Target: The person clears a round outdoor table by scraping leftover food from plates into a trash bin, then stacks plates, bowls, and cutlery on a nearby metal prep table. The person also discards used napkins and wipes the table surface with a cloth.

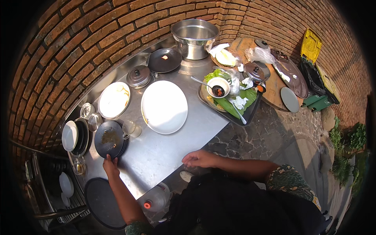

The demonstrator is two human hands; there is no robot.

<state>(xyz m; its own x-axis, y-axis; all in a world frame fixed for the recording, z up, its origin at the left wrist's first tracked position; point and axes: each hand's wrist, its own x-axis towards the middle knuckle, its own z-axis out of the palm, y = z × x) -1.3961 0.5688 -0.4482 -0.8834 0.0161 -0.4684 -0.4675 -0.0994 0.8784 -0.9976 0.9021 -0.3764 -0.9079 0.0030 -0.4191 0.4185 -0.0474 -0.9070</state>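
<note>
My left hand (111, 168) grips the near rim of a stack of black round plates (102, 148) at the left of the steel table. Wet food scraps lie on the top plate. Just right of the stack stands a clear glass mug (132, 129). A large white oval plate (164, 102), with a brown smear at its left rim, sits mid-table. Before my body, beside the table's front edge, my right hand (200, 159) hangs with nothing in it, fingers loosely bent and partly apart. A second white plate (113, 101) with sauce streaks lies farther back.
Food scraps and a bowl fill a black tray (252, 113) overhanging the table's right corner. A steel pot (194, 48), a lidded pot (138, 75) and a black pan (158, 64) stand along the brick wall. A round black tray (101, 202) is at lower left; bins (315, 101) stand far right.
</note>
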